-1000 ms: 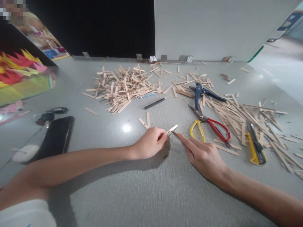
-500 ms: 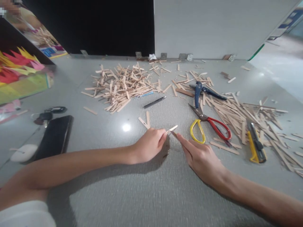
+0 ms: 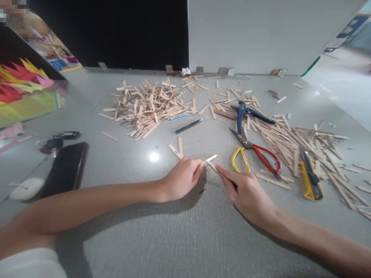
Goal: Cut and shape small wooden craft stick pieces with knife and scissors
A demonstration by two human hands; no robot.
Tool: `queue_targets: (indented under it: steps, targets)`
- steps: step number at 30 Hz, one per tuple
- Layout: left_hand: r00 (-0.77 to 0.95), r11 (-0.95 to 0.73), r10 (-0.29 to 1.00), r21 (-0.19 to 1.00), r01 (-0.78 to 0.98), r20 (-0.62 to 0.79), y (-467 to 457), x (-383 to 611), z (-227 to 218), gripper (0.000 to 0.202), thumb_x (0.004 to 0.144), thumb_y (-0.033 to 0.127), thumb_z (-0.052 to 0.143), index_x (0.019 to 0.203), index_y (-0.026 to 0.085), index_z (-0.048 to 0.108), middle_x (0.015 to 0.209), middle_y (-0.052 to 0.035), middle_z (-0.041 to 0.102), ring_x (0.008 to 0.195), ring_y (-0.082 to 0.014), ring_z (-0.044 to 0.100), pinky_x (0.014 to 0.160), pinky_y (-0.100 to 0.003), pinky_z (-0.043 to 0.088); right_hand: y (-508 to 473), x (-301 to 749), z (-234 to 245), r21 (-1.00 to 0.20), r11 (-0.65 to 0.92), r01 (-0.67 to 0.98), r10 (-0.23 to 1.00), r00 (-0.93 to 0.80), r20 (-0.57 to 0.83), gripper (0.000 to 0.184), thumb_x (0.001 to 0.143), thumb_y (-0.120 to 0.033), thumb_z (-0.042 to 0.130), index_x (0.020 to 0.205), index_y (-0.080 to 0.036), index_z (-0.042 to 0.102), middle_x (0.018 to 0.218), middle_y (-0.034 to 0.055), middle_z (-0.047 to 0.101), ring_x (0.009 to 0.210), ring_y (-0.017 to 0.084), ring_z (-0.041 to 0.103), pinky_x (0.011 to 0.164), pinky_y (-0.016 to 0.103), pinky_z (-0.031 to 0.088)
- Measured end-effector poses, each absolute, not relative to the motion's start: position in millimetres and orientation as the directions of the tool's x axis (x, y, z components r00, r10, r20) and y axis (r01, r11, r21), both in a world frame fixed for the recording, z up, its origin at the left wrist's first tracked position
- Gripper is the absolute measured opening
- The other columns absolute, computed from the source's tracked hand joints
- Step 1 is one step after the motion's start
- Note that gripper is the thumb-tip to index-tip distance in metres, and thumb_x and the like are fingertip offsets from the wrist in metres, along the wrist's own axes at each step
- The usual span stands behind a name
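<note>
My left hand (image 3: 183,178) is closed around a small wooden craft stick (image 3: 211,158), whose pale end points up to the right. My right hand (image 3: 247,192) pinches a thin flat strip (image 3: 213,167) that looks like wood, with a darker side. The strip's tip meets the craft stick close to my left fingers; whether it is a second stick or sandpaper is hard to tell. Just beyond my left hand, two short craft sticks (image 3: 180,146) lie in a V. Dark crumbs (image 3: 203,189) lie on the table below the hands.
A heap of short sticks (image 3: 145,104) lies behind, near a black pen (image 3: 189,126). On the right are scissors (image 3: 246,144) with yellow and red handles, blue cutters (image 3: 241,116), a yellow utility knife (image 3: 311,177) and more sticks (image 3: 281,141). A phone (image 3: 65,168) lies left.
The right-hand strip has turned slightly, showing a paler face than before. Both hands stay in nearly the same place; the whole view has shifted a little.
</note>
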State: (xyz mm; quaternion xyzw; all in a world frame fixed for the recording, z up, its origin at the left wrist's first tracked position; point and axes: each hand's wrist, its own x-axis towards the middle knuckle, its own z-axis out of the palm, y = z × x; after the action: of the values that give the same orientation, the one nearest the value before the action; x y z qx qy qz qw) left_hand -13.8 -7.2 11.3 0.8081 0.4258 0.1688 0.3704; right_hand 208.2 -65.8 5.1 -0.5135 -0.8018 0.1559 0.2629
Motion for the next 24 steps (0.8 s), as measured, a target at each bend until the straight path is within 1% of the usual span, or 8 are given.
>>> queue_targets:
  steps: [2, 4, 8, 11, 14, 16, 21, 24]
  targets:
    - [0.576, -0.36, 0.816, 0.741, 0.568, -0.044, -7.6, -14.0, 10.8, 0.036, 0.106, 0.025, 0.038, 0.07, 0.024, 0.037, 0.058, 0.0048, 0.042, 0.053, -0.0122, 0.037, 0.057, -0.027, 0.025, -64.2, 207.1, 6.4, -0.542, 0.401, 0.738, 0.916, -0.313, 0.251, 0.037, 0.108, -0.02, 0.05, 0.116, -0.015, 0.086, 0.074, 0.0072, 0.081, 0.059, 0.017, 0.074, 0.055, 0.024, 0.055]
    - [0.569, -0.356, 0.821, 0.736, 0.575, -0.048, -7.8, -14.2, 10.4, 0.036, 0.106, 0.026, 0.038, 0.07, 0.024, 0.037, 0.059, 0.0045, 0.042, 0.054, -0.0122, 0.038, 0.057, -0.027, 0.026, -62.6, 205.8, 8.0, -0.569, 0.374, 0.732, 0.927, -0.294, 0.231, 0.036, 0.107, -0.02, 0.052, 0.114, -0.016, 0.087, 0.076, 0.0065, 0.082, 0.061, 0.018, 0.075, 0.054, 0.024, 0.056]
    - [0.571, -0.356, 0.819, 0.739, 0.572, -0.048, -8.4, -14.7, 10.5, 0.035, 0.105, 0.026, 0.037, 0.071, 0.024, 0.037, 0.058, 0.0047, 0.042, 0.054, -0.0122, 0.036, 0.057, -0.027, 0.025, -60.4, 203.5, 11.4, -0.624, 0.34, 0.704, 0.94, -0.277, 0.199, 0.036, 0.104, -0.015, 0.054, 0.12, -0.017, 0.086, 0.085, 0.0069, 0.086, 0.067, 0.02, 0.079, 0.058, 0.024, 0.061]
    - [0.574, -0.352, 0.817, 0.747, 0.564, -0.048, -8.9, -14.6, 10.6, 0.034, 0.106, 0.026, 0.037, 0.071, 0.023, 0.039, 0.058, 0.0051, 0.041, 0.053, -0.0121, 0.035, 0.056, -0.027, 0.025, -59.7, 202.0, 12.2, -0.677, 0.324, 0.661, 0.945, -0.259, 0.199, 0.038, 0.102, -0.013, 0.056, 0.124, -0.02, 0.085, 0.097, 0.0082, 0.088, 0.073, 0.022, 0.083, 0.062, 0.027, 0.065]
    - [0.555, -0.345, 0.831, 0.75, 0.565, -0.037, -9.5, -14.2, 9.0, 0.035, 0.106, 0.026, 0.038, 0.071, 0.023, 0.04, 0.058, 0.005, 0.042, 0.053, -0.012, 0.036, 0.055, -0.027, 0.025, -59.6, 200.8, 10.3, -0.746, 0.285, 0.602, 0.957, -0.216, 0.192, 0.036, 0.101, -0.014, 0.057, 0.122, -0.02, 0.085, 0.109, 0.0099, 0.087, 0.085, 0.026, 0.086, 0.07, 0.032, 0.069]
    - [0.538, -0.34, 0.843, 0.755, 0.56, -0.021, -9.9, -14.1, 7.1, 0.036, 0.106, 0.027, 0.038, 0.07, 0.023, 0.039, 0.057, 0.0049, 0.043, 0.052, -0.0119, 0.037, 0.055, -0.026, 0.025, -60.2, 200.2, 8.1, -0.778, 0.267, 0.569, 0.962, -0.199, 0.185, 0.035, 0.102, -0.015, 0.057, 0.122, -0.02, 0.085, 0.112, 0.0102, 0.086, 0.093, 0.028, 0.086, 0.075, 0.035, 0.07]
    - [0.531, -0.316, 0.847, 0.803, 0.505, 0.0, -11.6, -14.7, 2.9, 0.033, 0.106, 0.029, 0.038, 0.075, 0.022, 0.048, 0.056, 0.0043, 0.051, 0.05, -0.0123, 0.046, 0.055, -0.025, 0.032, -63.8, 197.5, 4.5, -0.793, 0.249, 0.556, 0.968, -0.174, 0.183, 0.035, 0.102, -0.016, 0.057, 0.124, -0.016, 0.084, 0.115, 0.0132, 0.085, 0.087, 0.026, 0.086, 0.071, 0.034, 0.07]
    - [0.515, -0.299, 0.857, 0.829, 0.472, 0.016, -13.4, -14.1, 1.6, 0.033, 0.107, 0.029, 0.037, 0.077, 0.022, 0.05, 0.056, 0.004, 0.054, 0.049, -0.0122, 0.049, 0.053, -0.024, 0.034, -65.6, 194.8, 4.5, -0.802, 0.259, 0.539, 0.965, -0.174, 0.195, 0.035, 0.102, -0.014, 0.057, 0.125, -0.02, 0.083, 0.117, 0.0104, 0.085, 0.097, 0.027, 0.086, 0.079, 0.036, 0.071]
